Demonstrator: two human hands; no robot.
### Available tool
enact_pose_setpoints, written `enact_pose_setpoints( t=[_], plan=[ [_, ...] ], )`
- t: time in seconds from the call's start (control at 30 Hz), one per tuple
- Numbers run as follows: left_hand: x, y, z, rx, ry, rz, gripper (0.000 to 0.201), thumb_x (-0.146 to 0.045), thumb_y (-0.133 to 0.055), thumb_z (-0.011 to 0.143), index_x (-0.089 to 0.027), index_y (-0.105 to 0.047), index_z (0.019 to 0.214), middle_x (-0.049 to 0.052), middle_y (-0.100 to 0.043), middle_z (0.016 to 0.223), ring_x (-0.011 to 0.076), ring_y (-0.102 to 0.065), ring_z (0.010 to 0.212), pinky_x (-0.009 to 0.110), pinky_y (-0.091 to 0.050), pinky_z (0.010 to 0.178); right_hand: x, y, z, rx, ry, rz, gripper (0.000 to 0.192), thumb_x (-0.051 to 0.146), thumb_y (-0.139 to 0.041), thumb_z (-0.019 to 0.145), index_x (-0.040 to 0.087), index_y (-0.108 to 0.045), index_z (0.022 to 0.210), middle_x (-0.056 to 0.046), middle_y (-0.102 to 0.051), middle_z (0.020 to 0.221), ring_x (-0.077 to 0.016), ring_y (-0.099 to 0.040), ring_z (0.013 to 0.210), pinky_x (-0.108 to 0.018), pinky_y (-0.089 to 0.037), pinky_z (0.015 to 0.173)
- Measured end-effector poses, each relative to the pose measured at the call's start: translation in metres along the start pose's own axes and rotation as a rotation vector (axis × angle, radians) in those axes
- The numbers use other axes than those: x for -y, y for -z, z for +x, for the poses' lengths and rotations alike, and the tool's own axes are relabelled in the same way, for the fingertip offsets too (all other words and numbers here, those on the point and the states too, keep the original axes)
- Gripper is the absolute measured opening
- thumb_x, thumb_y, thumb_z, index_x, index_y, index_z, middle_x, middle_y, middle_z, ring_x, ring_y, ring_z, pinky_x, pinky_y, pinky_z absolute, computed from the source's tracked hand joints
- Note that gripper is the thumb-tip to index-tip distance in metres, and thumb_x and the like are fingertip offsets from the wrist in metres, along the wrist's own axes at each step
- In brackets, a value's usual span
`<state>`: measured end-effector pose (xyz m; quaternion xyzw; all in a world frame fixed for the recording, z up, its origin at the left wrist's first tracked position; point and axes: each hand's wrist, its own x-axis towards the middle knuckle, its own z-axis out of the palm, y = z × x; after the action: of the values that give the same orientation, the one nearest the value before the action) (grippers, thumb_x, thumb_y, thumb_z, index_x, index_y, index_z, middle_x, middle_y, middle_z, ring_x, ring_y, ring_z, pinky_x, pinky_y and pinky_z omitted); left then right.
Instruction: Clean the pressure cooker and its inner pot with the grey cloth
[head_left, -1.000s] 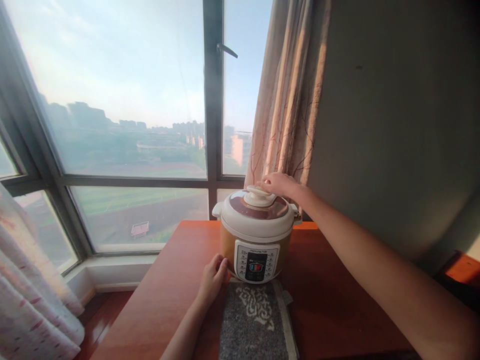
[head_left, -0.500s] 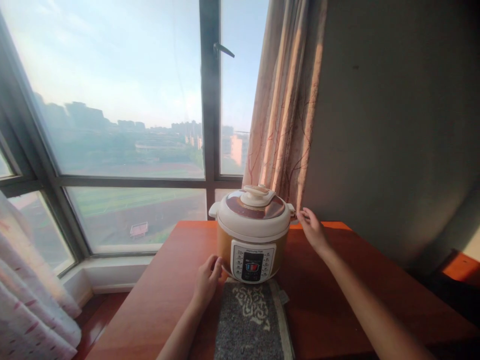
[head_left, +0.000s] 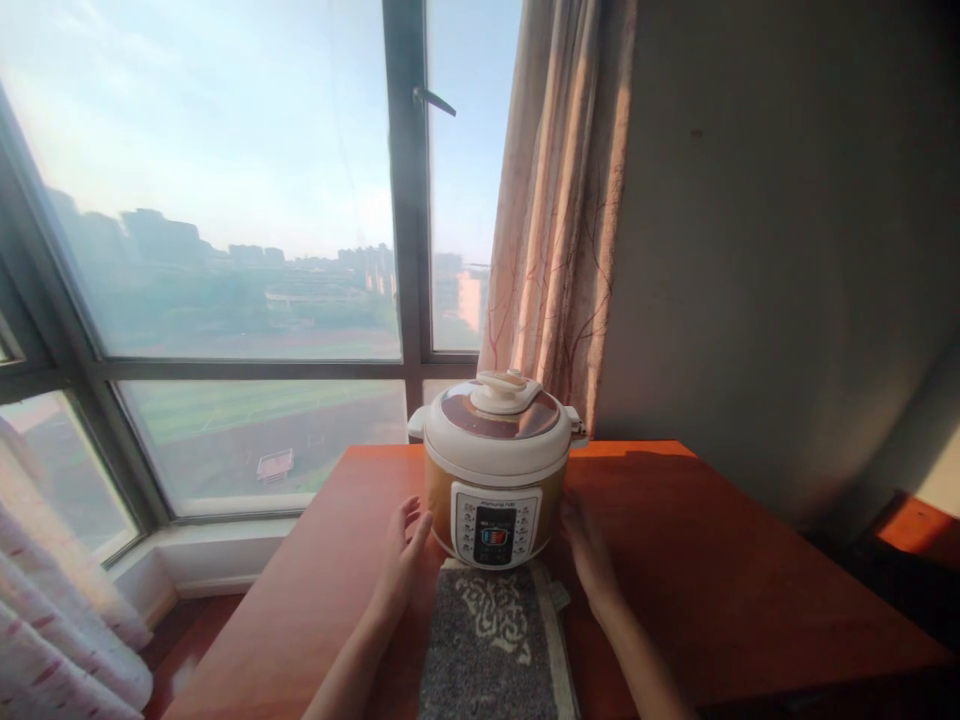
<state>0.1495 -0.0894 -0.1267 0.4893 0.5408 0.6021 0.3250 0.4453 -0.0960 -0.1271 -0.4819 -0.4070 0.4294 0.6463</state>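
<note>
Left hand, fingers spread flat, rests against the near-left side of the round pressure cooker, whose glossy cream lid domes over an amber body. Standing mid-counter on smooth red-brown wood, it touches a nubby grey mat. Right hand, loosely spread, flanks its right side.

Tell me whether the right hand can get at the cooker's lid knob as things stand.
Probably yes. The right hand sits low beside the cooker, and nothing covers the lid knob; the space above looks free.
</note>
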Motion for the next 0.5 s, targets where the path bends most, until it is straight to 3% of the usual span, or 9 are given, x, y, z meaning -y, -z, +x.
enact_pose_setpoints(
  t=[0.2,0.37,0.5],
  plan=[
    [-0.013,0.002,0.018,0.056,0.044,-0.124,0.071,-0.07,-0.057,0.084,-0.021,-0.047,0.135,0.017,-0.046,0.152,0.0315,-0.041,0.144,0.044,-0.043,0.11,0.045,0.004,0.026,-0.132,0.021,0.024,0.066,0.069,-0.069,0.073,0.027,-0.064,0.124,-0.006,-0.063,0.141,-0.0301,-0.053,0.136,-0.044,-0.05,0.107],
    [-0.057,-0.002,0.055,0.081,-0.059,-0.169,0.078,-0.064,-0.057,0.089,-0.025,-0.031,0.151,0.016,-0.046,0.153,0.0303,-0.041,0.144,0.047,-0.037,0.114,0.091,-0.003,0.05,-0.126,0.069,0.078,0.06,0.056,-0.071,0.075,0.024,-0.06,0.124,-0.005,-0.073,0.12,-0.0257,-0.067,0.117,-0.037,-0.055,0.099],
    [-0.087,-0.011,0.077,0.146,-0.155,-0.212,0.072,-0.061,-0.056,0.09,-0.026,-0.037,0.15,0.012,-0.052,0.147,0.0297,-0.044,0.141,0.047,-0.037,0.114,0.119,-0.004,0.055,-0.108,-0.03,0.197,0.055,0.044,-0.071,0.076,0.026,-0.053,0.124,0.0,-0.076,0.092,-0.0209,-0.074,0.092,-0.032,-0.058,0.086]
  ],
)
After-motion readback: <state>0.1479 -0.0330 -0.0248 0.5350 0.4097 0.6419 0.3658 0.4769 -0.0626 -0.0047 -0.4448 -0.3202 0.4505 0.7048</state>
